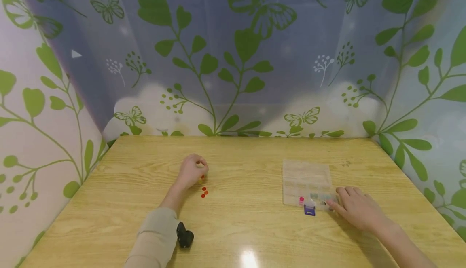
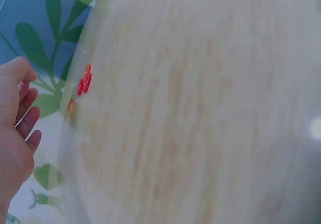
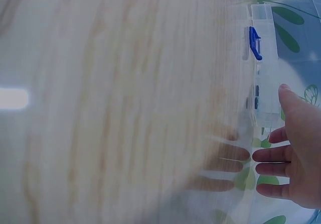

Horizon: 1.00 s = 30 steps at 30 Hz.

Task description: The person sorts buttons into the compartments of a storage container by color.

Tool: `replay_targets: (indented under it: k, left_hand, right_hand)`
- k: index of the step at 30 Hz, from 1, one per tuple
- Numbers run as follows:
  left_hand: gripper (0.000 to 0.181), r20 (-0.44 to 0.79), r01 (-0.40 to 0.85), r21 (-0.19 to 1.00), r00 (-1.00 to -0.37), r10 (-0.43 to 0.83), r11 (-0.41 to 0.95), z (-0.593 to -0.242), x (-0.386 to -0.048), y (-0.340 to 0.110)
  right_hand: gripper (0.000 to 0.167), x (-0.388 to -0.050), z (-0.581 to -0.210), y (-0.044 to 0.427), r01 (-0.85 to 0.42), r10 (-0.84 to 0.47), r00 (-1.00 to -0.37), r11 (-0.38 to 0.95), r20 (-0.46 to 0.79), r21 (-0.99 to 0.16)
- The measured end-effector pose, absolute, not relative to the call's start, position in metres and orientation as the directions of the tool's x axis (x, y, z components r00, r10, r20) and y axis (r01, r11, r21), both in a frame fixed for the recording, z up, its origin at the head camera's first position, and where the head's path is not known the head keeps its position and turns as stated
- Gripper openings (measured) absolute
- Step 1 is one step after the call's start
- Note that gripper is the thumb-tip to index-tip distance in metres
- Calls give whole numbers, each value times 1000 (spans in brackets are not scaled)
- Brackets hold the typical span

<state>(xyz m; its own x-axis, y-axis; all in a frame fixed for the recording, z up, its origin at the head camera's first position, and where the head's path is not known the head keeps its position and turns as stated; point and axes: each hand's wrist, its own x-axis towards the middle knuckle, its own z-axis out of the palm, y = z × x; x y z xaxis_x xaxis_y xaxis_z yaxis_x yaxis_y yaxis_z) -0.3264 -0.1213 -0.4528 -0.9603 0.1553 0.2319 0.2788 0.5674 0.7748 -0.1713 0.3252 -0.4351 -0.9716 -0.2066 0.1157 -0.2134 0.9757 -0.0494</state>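
In the head view my left hand (image 1: 192,171) is over the table's left side, fingers bent and thumb near the index finger; whether it pinches something small is hidden. Just below it lie several small red discs (image 1: 204,193), with an orange-yellow one by the fingers. They show again as red pieces (image 2: 86,82) right of my left hand (image 2: 17,118) in the left wrist view. My right hand (image 1: 358,209), fingers spread, has its thumb at the right front corner of a clear compartment box (image 1: 307,173). The right wrist view shows this hand (image 3: 301,156) beside the box (image 3: 268,48).
A blue-purple latch (image 1: 309,210) sits at the box's front edge, with a pink piece (image 1: 301,199) near it. Small brownish bits (image 1: 346,163) lie behind the box to the right. A black device (image 1: 185,235) is on the left wrist. Patterned curtains (image 1: 218,58) surround the wooden table (image 1: 247,219).
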Motion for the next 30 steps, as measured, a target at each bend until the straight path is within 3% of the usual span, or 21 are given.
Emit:
replay_targets:
  k: [11,20,30]
  left_hand:
    - [5,310,433,754,-897,314,493,-439,-321,-99]
    - [5,317,493,721,-859,401,487,-431,-312,-72]
    - [4,322,547,683,-820,472,484,-418,-302,-45]
  right_hand:
    - [45,-173,-436,326,-213,-205,-971,975,120,-62]
    - [59,-172,-437,326,-202,-191,-976,973,106,-109]
    - [59,-174,-434,325,-222,-207,-969,969,132,-109]
